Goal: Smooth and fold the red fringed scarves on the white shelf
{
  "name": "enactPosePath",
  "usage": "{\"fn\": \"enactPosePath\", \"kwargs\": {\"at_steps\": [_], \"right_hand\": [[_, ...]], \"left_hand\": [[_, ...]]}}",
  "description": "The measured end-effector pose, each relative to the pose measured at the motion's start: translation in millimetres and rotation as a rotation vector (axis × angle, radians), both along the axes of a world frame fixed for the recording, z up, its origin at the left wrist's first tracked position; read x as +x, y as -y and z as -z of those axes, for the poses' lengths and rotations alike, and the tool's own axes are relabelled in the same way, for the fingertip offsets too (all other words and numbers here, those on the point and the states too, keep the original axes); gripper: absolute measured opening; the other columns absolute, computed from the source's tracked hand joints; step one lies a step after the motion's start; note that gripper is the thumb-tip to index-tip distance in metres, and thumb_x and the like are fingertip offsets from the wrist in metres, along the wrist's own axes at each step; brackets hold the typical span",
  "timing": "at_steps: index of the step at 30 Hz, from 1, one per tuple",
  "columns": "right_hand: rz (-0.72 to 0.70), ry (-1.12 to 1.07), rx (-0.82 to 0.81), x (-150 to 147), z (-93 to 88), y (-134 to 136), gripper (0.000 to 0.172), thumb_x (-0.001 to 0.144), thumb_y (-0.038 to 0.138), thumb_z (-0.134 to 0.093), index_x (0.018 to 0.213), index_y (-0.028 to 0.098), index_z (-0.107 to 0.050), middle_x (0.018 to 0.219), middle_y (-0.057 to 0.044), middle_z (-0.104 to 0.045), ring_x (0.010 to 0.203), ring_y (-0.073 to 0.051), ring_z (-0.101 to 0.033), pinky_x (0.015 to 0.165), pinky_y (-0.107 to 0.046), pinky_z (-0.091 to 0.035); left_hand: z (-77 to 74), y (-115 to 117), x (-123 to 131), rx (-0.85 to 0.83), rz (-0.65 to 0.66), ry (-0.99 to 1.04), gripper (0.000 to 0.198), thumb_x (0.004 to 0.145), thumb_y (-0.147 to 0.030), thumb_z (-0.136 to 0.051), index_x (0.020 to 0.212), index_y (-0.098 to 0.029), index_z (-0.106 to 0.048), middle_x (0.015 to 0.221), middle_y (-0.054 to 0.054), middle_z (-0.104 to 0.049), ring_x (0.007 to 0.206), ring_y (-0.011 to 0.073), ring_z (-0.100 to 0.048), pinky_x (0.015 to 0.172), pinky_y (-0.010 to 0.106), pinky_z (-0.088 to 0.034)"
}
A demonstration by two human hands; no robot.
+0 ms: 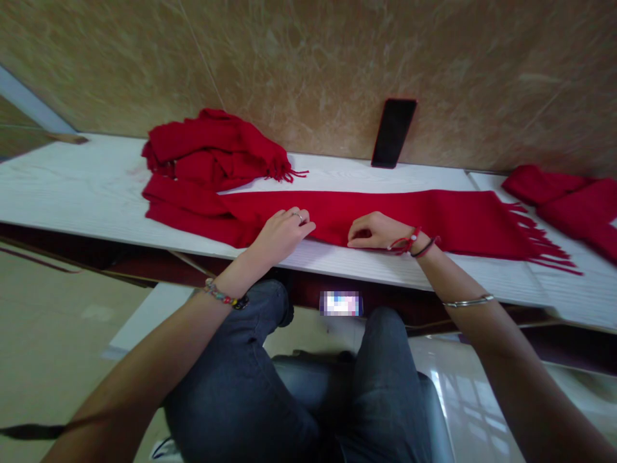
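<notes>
A red scarf (457, 222) lies lengthwise on the white tabletop, its fringed end spread toward the right. Its left part is folded over and meets a bunched heap of red cloth (207, 151) with fringe; whether both are one piece I cannot tell. My left hand (288, 231), with a ring on it, rests at the scarf's near edge with its fingers curled onto the cloth. A short way to the right, my right hand (378, 230) is closed at the same near edge, thumb and fingertips together on the fabric.
A dark phone (394, 133) leans upright against the marbled wall behind the table (62, 180). More folded red cloth (578, 206) lies at the far right. Below the table edge, a device with a lit, blurred screen (341, 303) shows between my knees.
</notes>
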State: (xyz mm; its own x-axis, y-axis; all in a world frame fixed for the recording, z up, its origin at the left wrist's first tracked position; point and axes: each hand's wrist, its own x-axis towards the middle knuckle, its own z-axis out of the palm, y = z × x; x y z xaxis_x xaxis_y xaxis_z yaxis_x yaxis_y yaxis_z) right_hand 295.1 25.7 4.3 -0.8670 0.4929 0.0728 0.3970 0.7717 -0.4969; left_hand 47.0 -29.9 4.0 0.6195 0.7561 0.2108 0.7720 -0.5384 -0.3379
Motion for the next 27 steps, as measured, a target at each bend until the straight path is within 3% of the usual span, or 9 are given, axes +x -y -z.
{"fn": "enactPosePath", "kwargs": {"at_steps": [8,11,15,20,23,27], "right_hand": [[0.223,0.042,-0.022,2.9,3.5,-8.2,0.014,0.076,0.022,-0.060,0.082,0.014,-0.071,0.070,-0.002,-0.066,0.060,-0.010,-0.053,0.058,-0.022,-0.038],[0.224,0.031,-0.031,2.1,4.1,-7.4,0.013,0.075,0.023,-0.063,0.081,0.014,-0.071,0.067,-0.001,-0.063,0.058,-0.009,-0.051,0.057,-0.022,-0.037],[0.200,0.019,-0.040,0.9,3.0,-5.3,0.014,0.074,0.027,-0.066,0.079,0.015,-0.069,0.066,0.000,-0.060,0.058,-0.009,-0.049,0.056,-0.022,-0.036],[0.225,0.050,-0.059,1.0,2.6,-6.9,0.019,0.068,0.031,-0.073,0.073,0.015,-0.064,0.065,0.001,-0.058,0.058,-0.009,-0.048,0.055,-0.022,-0.035],[0.206,0.046,-0.061,1.4,5.2,-6.9,0.023,0.066,0.034,-0.075,0.071,0.015,-0.063,0.065,0.002,-0.057,0.059,-0.009,-0.047,0.055,-0.022,-0.035],[0.182,0.035,-0.048,1.5,6.2,-7.5,0.026,0.069,0.038,-0.073,0.076,0.015,-0.065,0.069,0.000,-0.060,0.062,-0.011,-0.051,0.058,-0.022,-0.039]], "left_hand": [[-11.6,9.5,-8.9,-0.341,-0.036,-0.100,0.057,0.080,-0.001,-0.043,0.130,-0.028,-0.051,0.110,0.007,-0.058,0.090,0.0172,-0.061,0.075,0.027,-0.046],[-11.2,9.5,-7.5,-0.328,-0.037,-0.074,0.045,0.084,-0.008,-0.043,0.124,-0.025,-0.057,0.115,0.008,-0.058,0.097,0.0206,-0.060,0.082,0.033,-0.047],[-1.6,6.3,2.9,-0.288,0.072,0.032,0.031,0.094,-0.020,-0.037,0.110,-0.016,-0.063,0.133,0.011,-0.052,0.120,0.0224,-0.051,0.100,0.036,-0.040],[7.5,5.2,4.9,-0.451,0.038,0.105,0.044,0.097,-0.039,-0.036,0.138,-0.025,-0.043,0.150,0.007,-0.037,0.138,0.0246,-0.031,0.108,0.045,-0.030],[9.2,4.8,-0.7,-0.458,0.009,0.105,0.043,0.098,-0.040,-0.034,0.139,-0.029,-0.044,0.150,0.006,-0.037,0.137,0.0247,-0.032,0.109,0.044,-0.029],[5.9,4.0,-0.8,-0.380,-0.019,0.121,0.042,0.099,-0.037,-0.032,0.134,-0.024,-0.050,0.142,0.009,-0.047,0.129,0.0221,-0.043,0.106,0.038,-0.033]]}}
